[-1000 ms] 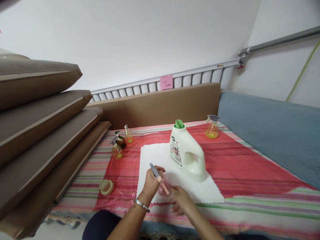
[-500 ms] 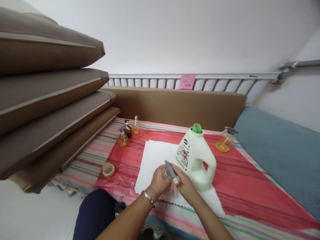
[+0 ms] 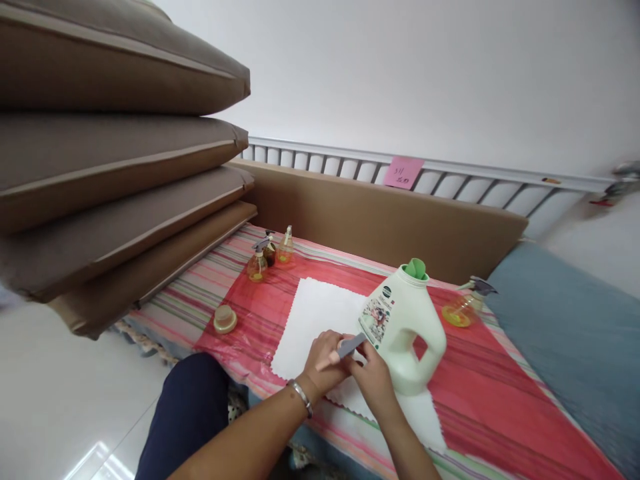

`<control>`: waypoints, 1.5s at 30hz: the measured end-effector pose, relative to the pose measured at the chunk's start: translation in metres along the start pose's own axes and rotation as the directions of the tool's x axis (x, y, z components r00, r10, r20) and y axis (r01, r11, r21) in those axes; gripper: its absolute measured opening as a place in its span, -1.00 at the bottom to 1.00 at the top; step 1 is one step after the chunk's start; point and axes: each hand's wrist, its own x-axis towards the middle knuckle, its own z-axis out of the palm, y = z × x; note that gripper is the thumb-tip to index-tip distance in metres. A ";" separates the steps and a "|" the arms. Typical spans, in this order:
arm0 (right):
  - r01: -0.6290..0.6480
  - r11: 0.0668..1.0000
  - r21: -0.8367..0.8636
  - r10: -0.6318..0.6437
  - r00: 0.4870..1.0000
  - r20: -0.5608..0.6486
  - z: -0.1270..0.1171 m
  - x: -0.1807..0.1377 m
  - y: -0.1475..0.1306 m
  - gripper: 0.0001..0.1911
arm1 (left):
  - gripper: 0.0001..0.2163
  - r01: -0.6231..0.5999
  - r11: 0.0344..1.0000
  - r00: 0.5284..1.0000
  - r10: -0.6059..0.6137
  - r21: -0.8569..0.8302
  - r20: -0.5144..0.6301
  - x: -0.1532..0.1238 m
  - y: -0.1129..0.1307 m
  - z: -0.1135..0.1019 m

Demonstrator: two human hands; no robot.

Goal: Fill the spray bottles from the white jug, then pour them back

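Note:
Over the front part of the white cloth (image 3: 320,303), my left hand (image 3: 325,360) and my right hand (image 3: 373,373) close together around a small spray bottle. Its grey spray head (image 3: 350,345) with a peach-coloured nozzle shows above my fingers, pointing toward the lower left. My hands hide the bottle's body. Just right of them a large pale green jug (image 3: 400,353) stands upright on the cloth, with green plastic in its mouth. A silver bangle (image 3: 301,398) circles my left wrist.
Several spray or pump bottles stand on the red sheet: one amber-coloured bottle (image 3: 257,268) among those back left, another bottle (image 3: 463,312) at right. A small round container (image 3: 225,320) sits at left. Stacked brown cushions (image 3: 150,220) rise at left; a brown board (image 3: 380,223) lines the back.
The spray head has turned in my hands, its nozzle swinging from the lower right toward the lower left. The whole view has shifted and tilted slightly.

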 end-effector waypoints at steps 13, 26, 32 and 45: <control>0.079 0.991 -0.105 -0.086 0.994 -0.063 0.007 -0.006 0.000 -0.58 | -0.80 0.006 0.999 1.000 -0.005 0.038 -0.007 0.001 -0.010 0.004; 0.093 0.979 -0.184 -0.126 0.976 -0.177 0.009 -0.003 0.003 -0.70 | -0.42 -0.369 0.927 0.928 0.362 -0.072 -0.091 -0.029 -0.036 0.006; 0.052 0.997 -0.049 -0.057 0.992 -0.115 0.008 -0.003 0.004 -0.59 | -0.40 -0.348 0.933 0.936 0.339 -0.098 -0.095 -0.023 -0.031 0.003; 0.009 0.999 0.037 -0.003 0.989 -0.145 0.012 0.003 0.004 -0.73 | -0.40 -0.280 0.950 0.958 0.267 -0.135 -0.104 -0.026 -0.040 0.009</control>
